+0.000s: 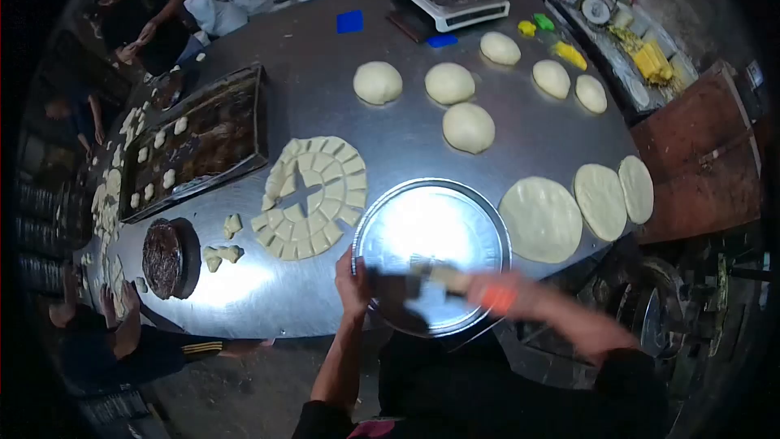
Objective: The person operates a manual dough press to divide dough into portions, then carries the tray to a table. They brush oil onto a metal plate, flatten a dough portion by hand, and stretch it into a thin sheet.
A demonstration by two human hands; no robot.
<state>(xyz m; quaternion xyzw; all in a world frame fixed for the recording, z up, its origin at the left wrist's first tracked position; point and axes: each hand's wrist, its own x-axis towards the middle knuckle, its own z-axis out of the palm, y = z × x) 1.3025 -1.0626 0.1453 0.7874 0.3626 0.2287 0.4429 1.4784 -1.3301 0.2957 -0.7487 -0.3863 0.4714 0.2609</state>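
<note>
A round shiny metal pan (431,232) lies at the front edge of the steel table. My left hand (353,284) grips its left rim. My right hand (508,294), blurred by motion, is closed on a brush-like tool with a pale handle (448,278), whose dark end is over the pan. Left of the pan lies a round of dough cut into many pieces (325,195), with a gap in its middle. On the right are flattened dough discs (540,219). Farther back sit several smooth dough balls (469,128).
A dark tray (203,134) with small dough pieces stands at left, near a round dark pan (164,258). A scale (455,2) and blue scrapers (349,22) are at the back. Other people work at the left edge; their hands (128,317) are near dough pieces.
</note>
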